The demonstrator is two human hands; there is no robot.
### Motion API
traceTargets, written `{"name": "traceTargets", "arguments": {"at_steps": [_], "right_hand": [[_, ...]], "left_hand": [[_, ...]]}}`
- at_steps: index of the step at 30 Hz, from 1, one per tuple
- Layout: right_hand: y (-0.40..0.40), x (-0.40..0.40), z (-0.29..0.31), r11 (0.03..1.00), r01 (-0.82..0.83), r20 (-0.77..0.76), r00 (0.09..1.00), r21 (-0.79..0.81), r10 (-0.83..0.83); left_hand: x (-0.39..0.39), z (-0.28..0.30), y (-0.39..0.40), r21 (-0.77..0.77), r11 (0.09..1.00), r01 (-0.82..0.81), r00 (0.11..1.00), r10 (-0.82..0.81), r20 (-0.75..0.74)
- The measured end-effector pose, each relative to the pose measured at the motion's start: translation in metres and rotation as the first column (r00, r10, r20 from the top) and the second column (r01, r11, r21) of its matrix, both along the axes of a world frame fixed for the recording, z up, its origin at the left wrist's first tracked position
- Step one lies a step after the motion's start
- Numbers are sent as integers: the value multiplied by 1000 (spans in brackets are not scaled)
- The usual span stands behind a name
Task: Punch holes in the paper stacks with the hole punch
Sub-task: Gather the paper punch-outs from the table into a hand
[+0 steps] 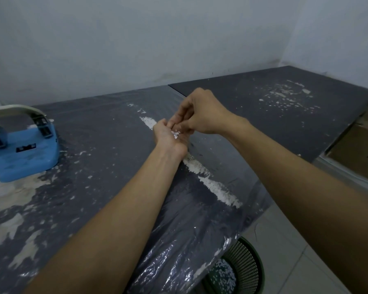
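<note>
both hands met over the middle of the surface (98, 132). left hand (170, 137) lay cupped, palm up, fingers relaxed, a few white paper bits (176, 134) in it. right hand (200, 114) curled over it, fingertips pinched at those bits. hole punch (25, 149) sat untouched, well apart at the left edge. no paper stacks showed anywhere. this looked like tidying up the punched scraps rather than punching. next, i guessed, the scraps needed carrying to the green basket (242, 270) on the floor below the surface's corner, palm kept level.
</note>
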State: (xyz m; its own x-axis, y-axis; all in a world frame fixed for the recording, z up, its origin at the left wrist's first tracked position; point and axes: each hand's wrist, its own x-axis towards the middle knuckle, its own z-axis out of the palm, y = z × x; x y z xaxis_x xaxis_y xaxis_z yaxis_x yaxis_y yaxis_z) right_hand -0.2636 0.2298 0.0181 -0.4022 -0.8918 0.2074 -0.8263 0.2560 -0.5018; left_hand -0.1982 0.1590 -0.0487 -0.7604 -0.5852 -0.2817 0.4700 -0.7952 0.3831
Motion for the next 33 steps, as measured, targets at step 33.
{"name": "traceTargets", "arguments": {"at_steps": [33], "right_hand": [[83,-36,-85,982,16,-38,999,190,-9]], "left_hand": [[0,-4,-2,-65,995,-78,997,79,12]]}}
